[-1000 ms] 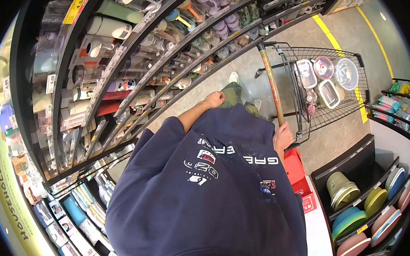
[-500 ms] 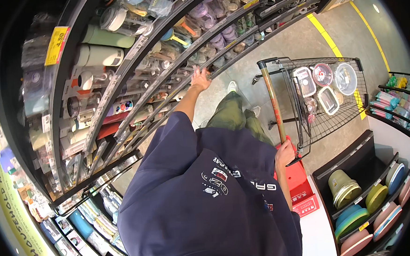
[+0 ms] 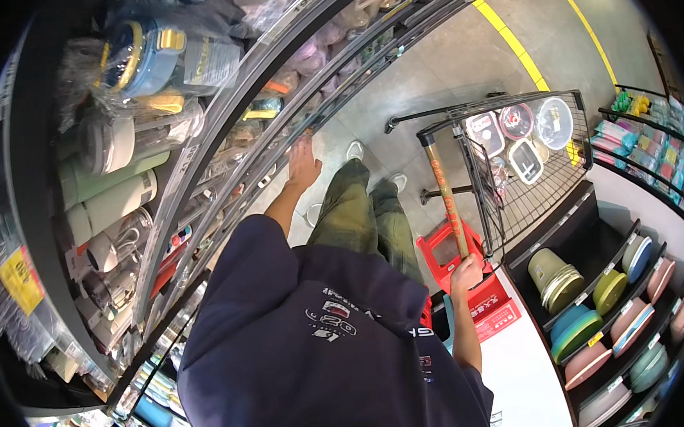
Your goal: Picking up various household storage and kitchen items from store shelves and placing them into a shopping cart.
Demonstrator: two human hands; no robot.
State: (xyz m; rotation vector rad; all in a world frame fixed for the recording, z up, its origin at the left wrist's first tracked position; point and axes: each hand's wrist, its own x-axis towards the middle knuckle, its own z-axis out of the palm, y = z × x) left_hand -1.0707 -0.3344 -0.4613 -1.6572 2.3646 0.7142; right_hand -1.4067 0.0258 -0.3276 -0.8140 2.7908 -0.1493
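My left hand (image 3: 304, 166) reaches forward to the front of a low shelf, its fingers stretched out and thumb apart, with nothing visible in it. The fingertips lie at the shelf's edge strip (image 3: 314, 123); whether they touch it I cannot tell. My right hand (image 3: 466, 273) is closed around the near end of the shopping cart's handle (image 3: 445, 195). In the black wire cart (image 3: 536, 205) lie a clear round tub (image 3: 554, 124), a red-rimmed round container (image 3: 516, 121) and several other clear food containers, among them a white-rimmed rectangular one (image 3: 524, 162).
Curved shelves of drink bottles (image 3: 140, 57) and cups rise on my left. A red plastic stand (image 3: 439, 258) is beside the cart's handle. Stacked basins (image 3: 576, 332) and a pot-like stack (image 3: 556, 279) fill the shelves at right. Grey floor (image 3: 419, 68) with yellow lines extends ahead.
The left shelves appear closer and larger, and the view has shifted. My left hand has come back and lower along the shelf edge. My right hand stays on the cart handle.
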